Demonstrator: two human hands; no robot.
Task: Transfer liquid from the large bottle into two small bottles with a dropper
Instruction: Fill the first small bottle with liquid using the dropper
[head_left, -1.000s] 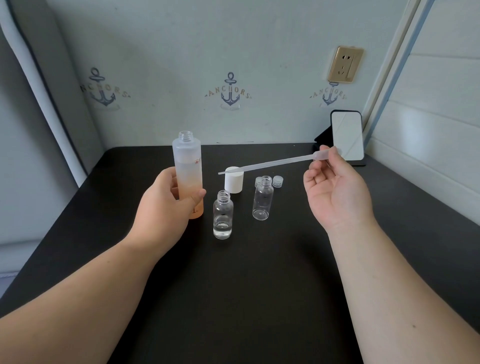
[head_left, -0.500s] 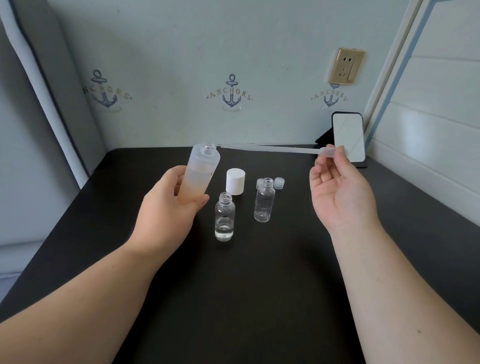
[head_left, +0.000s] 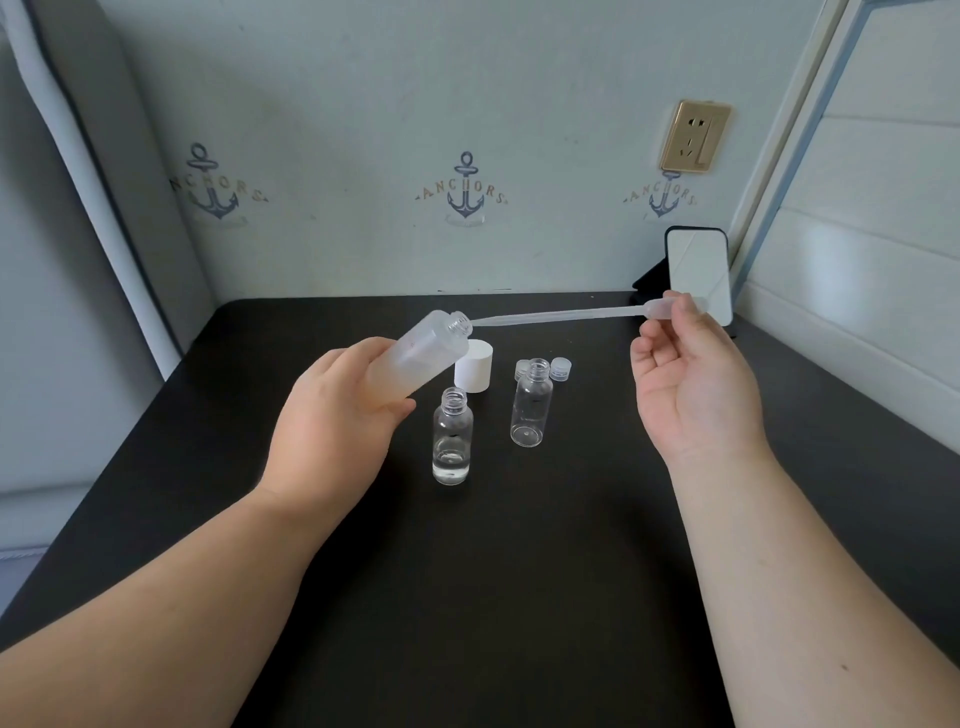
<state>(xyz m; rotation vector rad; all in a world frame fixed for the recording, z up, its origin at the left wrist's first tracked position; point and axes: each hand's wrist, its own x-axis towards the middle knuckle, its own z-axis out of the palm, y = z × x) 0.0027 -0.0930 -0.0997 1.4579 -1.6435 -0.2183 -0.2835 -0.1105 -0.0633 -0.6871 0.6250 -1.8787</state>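
Note:
My left hand (head_left: 332, 415) grips the large frosted bottle (head_left: 415, 358), lifted off the table and tilted steeply to the right, its open neck pointing at the dropper. My right hand (head_left: 691, 384) pinches the bulb of the clear plastic dropper (head_left: 561, 315), which lies almost level with its tip at the bottle's mouth. Two small clear bottles stand uncapped on the black table (head_left: 519, 571): the nearer one (head_left: 452, 442) holds a little clear liquid, the farther one (head_left: 531, 402) looks empty.
A white cap (head_left: 474, 373) stands behind the small bottles, with two small clear caps (head_left: 560, 369) beside the farther one. A phone on a stand (head_left: 698, 273) leans at the back right corner. Walls close in behind and to the right.
My left hand lifted the large bottle from upright on the table and tilted it further right. My right hand raised the dropper and brought its tip to the bottle's mouth.

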